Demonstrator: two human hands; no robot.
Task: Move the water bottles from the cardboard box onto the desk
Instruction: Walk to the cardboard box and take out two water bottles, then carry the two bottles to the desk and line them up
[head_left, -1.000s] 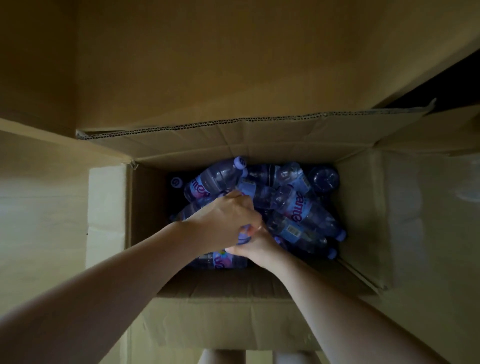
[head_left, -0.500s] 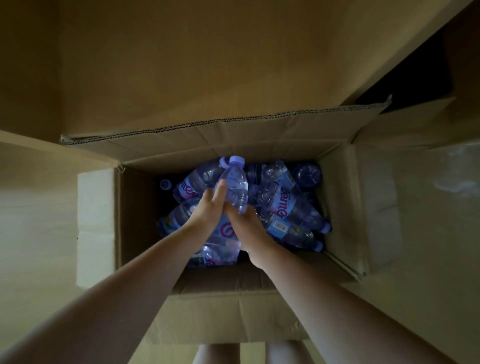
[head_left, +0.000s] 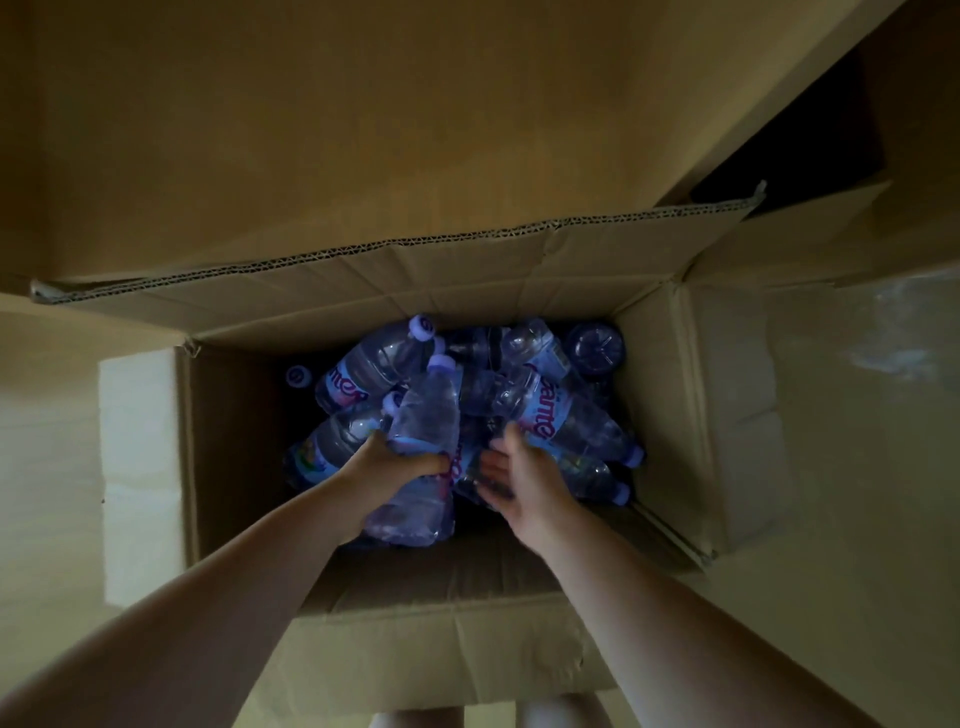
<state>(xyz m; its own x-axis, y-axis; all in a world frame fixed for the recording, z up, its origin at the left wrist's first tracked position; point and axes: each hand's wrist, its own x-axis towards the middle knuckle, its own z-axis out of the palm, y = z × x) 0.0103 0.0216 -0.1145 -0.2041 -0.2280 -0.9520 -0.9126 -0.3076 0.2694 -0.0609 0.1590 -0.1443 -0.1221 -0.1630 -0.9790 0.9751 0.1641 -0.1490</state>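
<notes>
An open cardboard box (head_left: 722, 415) sits on the floor below me, holding several clear water bottles (head_left: 566, 421) with purple caps and labels, lying in a heap. My left hand (head_left: 387, 470) is shut around the middle of one bottle (head_left: 426, 426), which points cap-up above the pile. My right hand (head_left: 519, 478) is just to its right with fingers spread, palm toward the bottle, holding nothing. It hovers over the lying bottles. The desk is not in view.
The box flaps (head_left: 363, 270) stand open on all sides. A tall cardboard-coloured surface (head_left: 363, 130) rises behind the box, with a dark gap (head_left: 800, 140) at the upper right. Pale floor (head_left: 857, 467) surrounds the box. My legs (head_left: 415, 719) show at the bottom edge.
The bottle gripped by both hands was raised cap-up out of the heap. My right hand has let go and opened to the right; the left still grips it.
</notes>
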